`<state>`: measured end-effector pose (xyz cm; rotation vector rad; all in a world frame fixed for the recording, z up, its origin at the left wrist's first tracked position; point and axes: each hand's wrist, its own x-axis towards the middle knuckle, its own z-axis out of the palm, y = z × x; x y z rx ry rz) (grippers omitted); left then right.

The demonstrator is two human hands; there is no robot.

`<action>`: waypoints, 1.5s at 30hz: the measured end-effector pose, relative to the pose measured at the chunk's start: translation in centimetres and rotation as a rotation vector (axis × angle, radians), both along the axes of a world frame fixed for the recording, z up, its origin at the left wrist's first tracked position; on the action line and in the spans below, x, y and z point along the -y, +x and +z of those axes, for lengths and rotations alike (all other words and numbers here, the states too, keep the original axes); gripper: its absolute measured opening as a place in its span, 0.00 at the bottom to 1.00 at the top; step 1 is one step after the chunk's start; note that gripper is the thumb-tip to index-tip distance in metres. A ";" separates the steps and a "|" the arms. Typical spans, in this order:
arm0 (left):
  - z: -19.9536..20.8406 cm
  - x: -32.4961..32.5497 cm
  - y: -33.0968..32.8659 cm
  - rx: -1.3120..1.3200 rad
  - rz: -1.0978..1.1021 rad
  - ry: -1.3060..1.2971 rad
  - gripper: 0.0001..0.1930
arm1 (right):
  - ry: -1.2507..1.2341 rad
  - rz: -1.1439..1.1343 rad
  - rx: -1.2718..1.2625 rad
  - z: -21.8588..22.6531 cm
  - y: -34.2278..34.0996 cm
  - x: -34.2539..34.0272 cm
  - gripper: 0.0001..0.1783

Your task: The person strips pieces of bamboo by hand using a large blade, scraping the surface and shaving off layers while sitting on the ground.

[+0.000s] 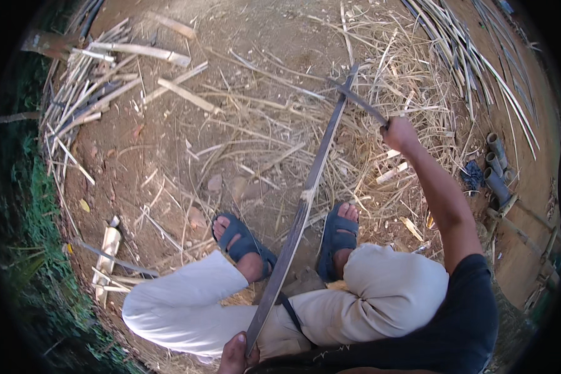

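Note:
A long bamboo strip [295, 227], dark on its face with a pale edge, slants from my lap up between my feet toward the far ground. Its near end is gripped by my left hand [234, 355], low in the view beside my thigh. My right hand [400, 135] is closed round the handle of a knife [364, 105], arm stretched forward. The blade crosses the strip close to its far end; whether it cuts in or only rests there I cannot tell. A small pale tuft of fibre [306, 194] clings to the strip's middle.
Thin shavings [280, 124] litter the ground. Split bamboo pieces [84, 100] are heaped at left, and long strips [458, 56] lie at far right. Another blade [121, 260] lies by my left knee. Bamboo tubes [496, 168] stand at right. My sandalled feet [237, 240] flank the strip.

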<state>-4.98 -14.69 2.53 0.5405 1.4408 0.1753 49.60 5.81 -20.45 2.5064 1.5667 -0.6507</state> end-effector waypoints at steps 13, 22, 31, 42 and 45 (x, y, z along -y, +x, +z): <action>-1.8 -1.2 -3.2 0.003 -0.057 -0.190 0.27 | 0.034 -0.126 0.001 -4.3 4.8 -4.3 0.17; -1.8 -1.3 -5.7 -0.070 0.068 -0.259 0.28 | 0.052 -0.167 -0.102 -5.6 5.4 -5.0 0.18; -0.4 -4.2 -2.6 0.073 -0.068 -0.261 0.24 | 0.268 -0.148 -0.223 -5.3 0.5 -2.3 0.19; -4.8 -1.9 -2.7 0.252 -0.113 -0.287 0.11 | 0.212 0.449 -0.427 4.3 -13.8 9.8 0.17; -3.6 -0.4 -1.8 -0.215 -0.523 0.253 0.10 | 0.274 0.465 -0.481 5.4 -14.6 11.7 0.18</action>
